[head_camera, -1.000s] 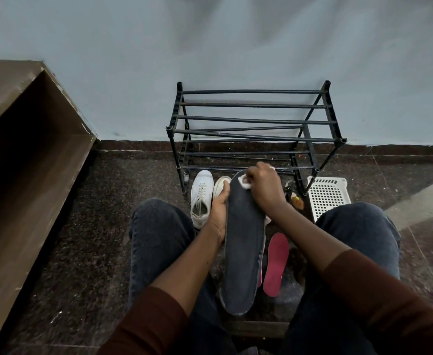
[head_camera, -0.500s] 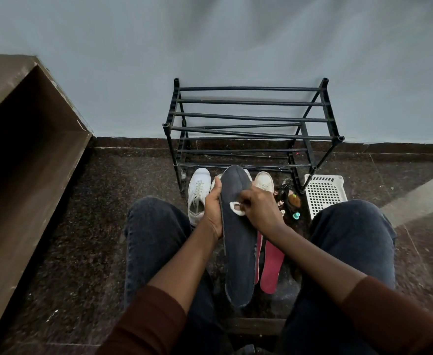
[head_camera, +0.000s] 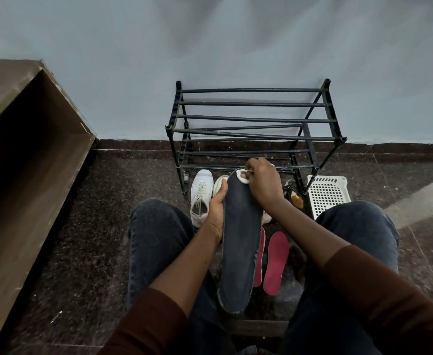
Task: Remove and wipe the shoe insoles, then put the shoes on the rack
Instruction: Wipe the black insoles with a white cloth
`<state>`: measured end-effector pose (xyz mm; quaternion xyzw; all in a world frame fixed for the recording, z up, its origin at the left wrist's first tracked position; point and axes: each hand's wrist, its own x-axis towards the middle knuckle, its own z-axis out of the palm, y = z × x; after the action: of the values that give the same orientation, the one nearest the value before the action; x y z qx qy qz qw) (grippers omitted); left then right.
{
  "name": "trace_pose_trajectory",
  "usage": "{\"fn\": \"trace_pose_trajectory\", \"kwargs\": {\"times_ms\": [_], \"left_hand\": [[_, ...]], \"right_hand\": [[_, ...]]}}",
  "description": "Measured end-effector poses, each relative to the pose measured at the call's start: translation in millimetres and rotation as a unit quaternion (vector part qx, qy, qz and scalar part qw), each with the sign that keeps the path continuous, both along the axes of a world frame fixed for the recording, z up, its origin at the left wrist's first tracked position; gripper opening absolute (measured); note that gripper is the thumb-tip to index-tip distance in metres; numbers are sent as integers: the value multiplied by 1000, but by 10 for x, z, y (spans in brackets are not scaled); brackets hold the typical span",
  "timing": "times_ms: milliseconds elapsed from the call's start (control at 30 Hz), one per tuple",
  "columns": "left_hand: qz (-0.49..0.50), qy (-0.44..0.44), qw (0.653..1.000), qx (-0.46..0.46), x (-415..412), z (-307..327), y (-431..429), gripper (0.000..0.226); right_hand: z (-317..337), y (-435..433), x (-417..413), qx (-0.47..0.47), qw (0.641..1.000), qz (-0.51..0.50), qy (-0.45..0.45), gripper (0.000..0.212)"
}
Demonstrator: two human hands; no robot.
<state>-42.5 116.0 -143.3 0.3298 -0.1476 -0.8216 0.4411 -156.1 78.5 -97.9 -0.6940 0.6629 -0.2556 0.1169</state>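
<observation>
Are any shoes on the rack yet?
No: the black rack has bare bars, and the white shoe sits on the floor in front of it.

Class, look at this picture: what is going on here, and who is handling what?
A seated person is cleaning a dark insole. The left hand grips its edge, holding it up over the lap, while the right hand presses a small white wipe against its far tip. Two red insoles lie on the floor between the knees. A white shoe stands on the floor in front of the black rack, whose visible bars hold no shoes yet.
</observation>
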Motion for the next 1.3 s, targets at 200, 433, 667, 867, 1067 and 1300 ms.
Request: {"fn": "trace_pose_trajectory", "kwargs": {"times_ms": [200,433,667,867,1067,1300], "left_hand": [[-7,3,1000,4,41,-22,-20,71],[-22,14,1000,-6,46,82,-9,80],[-55,-3,998,4,119,123,23,63],[-21,-13,1000,-6,102,118,-9,60],[-52,-39,997,28,94,140,-1,70],[-33,-23,998,45,59,163,8,75]], "right_hand": [[-59,462,-80,51,994,91,-3,4],[159,452,-246,93,963,-48,-250,26],[242,451,-210,116,925,-44,-359,16],[207,443,-160,126,953,-31,-275,8],[136,477,-124,133,947,-47,-288,18],[235,350,-149,115,930,-93,-335,12]]}}
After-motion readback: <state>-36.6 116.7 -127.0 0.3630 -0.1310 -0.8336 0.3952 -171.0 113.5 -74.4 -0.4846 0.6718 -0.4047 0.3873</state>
